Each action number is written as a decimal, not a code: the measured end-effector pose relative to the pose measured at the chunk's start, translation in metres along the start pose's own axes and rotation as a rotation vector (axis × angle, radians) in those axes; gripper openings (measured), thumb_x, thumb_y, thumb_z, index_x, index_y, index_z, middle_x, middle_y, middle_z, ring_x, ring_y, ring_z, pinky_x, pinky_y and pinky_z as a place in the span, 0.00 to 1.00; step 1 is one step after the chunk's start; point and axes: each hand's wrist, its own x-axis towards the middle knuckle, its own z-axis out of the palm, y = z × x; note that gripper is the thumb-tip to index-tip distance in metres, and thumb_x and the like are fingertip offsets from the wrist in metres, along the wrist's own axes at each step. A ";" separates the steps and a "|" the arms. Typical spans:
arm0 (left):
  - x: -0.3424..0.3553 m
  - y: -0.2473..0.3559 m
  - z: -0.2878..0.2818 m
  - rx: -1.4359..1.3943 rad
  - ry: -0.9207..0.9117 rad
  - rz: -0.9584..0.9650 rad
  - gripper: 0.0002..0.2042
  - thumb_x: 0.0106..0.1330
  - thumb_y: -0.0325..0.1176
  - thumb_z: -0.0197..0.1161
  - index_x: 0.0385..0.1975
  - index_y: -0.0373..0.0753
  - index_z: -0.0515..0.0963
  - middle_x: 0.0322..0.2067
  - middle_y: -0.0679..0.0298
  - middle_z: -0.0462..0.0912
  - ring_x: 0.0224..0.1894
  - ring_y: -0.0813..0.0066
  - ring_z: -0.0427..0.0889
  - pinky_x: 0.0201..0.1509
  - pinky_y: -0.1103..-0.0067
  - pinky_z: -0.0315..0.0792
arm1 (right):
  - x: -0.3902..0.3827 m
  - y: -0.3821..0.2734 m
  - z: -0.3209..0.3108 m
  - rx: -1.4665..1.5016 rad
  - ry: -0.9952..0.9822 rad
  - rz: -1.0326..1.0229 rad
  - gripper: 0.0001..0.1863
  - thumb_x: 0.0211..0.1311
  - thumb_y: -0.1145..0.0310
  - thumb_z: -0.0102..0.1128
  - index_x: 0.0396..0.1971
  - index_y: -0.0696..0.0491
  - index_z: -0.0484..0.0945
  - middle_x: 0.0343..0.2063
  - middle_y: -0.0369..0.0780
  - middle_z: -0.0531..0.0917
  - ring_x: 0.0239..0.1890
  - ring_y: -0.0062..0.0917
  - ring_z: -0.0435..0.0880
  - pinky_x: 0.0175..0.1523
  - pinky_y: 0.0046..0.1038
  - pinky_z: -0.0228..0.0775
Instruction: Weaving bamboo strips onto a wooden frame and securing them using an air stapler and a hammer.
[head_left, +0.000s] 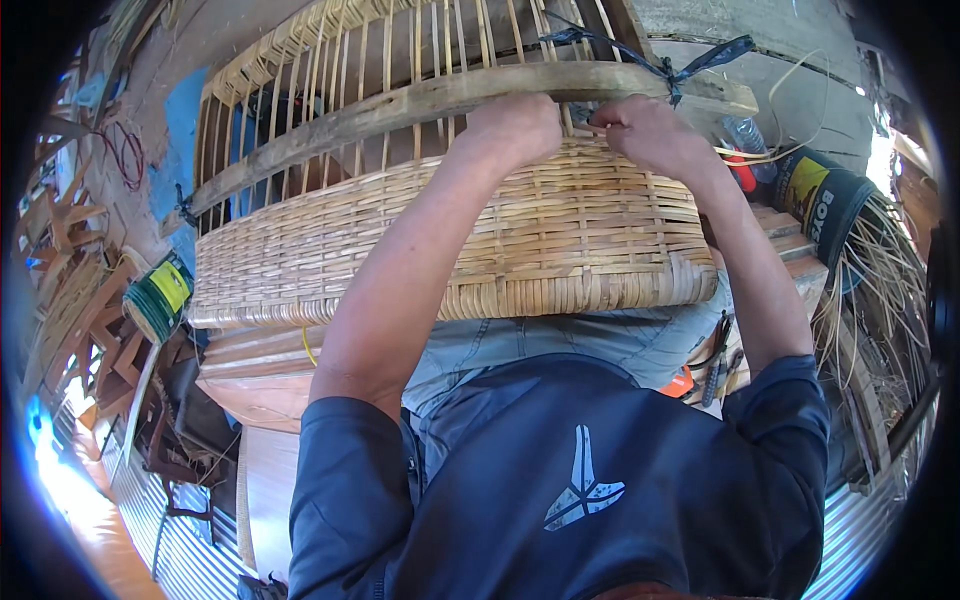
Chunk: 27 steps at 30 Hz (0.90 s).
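Observation:
A half-woven rattan panel [580, 225] lies across my lap, with close weaving on the near side and bare upright stakes [387, 95] on the far side. A wooden bar [400, 105] crosses the stakes just beyond the weave. My left hand [515, 128] is curled at the weave's upper edge beside the bar, its fingertips hidden. To its right, my right hand [648, 132] is closed in a pinch at the same edge; what it grips is too small to make out. Pale loose strips [755, 156] trail rightward from near my right wrist.
Dark strips of cloth [668, 68] tie the bar's right end. A dark bucket [822, 200] lies at the right beside a bundle of loose strips [885, 265] and a clear bottle [745, 135]. A green container [160, 297] sits left, near scrap wood. Pliers-like tools [714, 375] lie by my right thigh.

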 end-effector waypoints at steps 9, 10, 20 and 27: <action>-0.013 0.005 0.007 -0.276 0.174 -0.060 0.15 0.56 0.42 0.56 0.31 0.37 0.81 0.33 0.49 0.81 0.41 0.55 0.80 0.44 0.66 0.73 | 0.022 0.010 0.019 -0.062 0.025 0.144 0.13 0.56 0.68 0.49 0.37 0.55 0.79 0.34 0.49 0.81 0.40 0.41 0.79 0.47 0.35 0.70; -0.015 0.007 0.005 -0.312 0.191 -0.099 0.15 0.57 0.43 0.56 0.30 0.36 0.81 0.32 0.50 0.81 0.40 0.55 0.80 0.44 0.66 0.73 | 0.024 0.008 0.020 -0.069 0.020 0.142 0.13 0.56 0.68 0.49 0.37 0.55 0.79 0.34 0.49 0.81 0.40 0.41 0.79 0.47 0.35 0.70; -0.087 -0.069 -0.034 -0.587 0.350 -0.054 0.12 0.59 0.40 0.61 0.32 0.36 0.78 0.21 0.59 0.77 0.25 0.69 0.76 0.31 0.73 0.68 | 0.031 -0.062 0.028 0.422 0.111 -0.184 0.14 0.62 0.61 0.52 0.39 0.55 0.77 0.35 0.45 0.81 0.36 0.39 0.77 0.48 0.29 0.69; -0.039 -0.067 -0.013 -0.044 0.004 0.016 0.16 0.63 0.41 0.49 0.35 0.32 0.77 0.36 0.48 0.80 0.42 0.54 0.78 0.42 0.69 0.73 | 0.034 -0.050 0.033 -0.107 0.125 0.015 0.13 0.58 0.62 0.52 0.32 0.56 0.79 0.29 0.49 0.80 0.35 0.43 0.79 0.42 0.34 0.70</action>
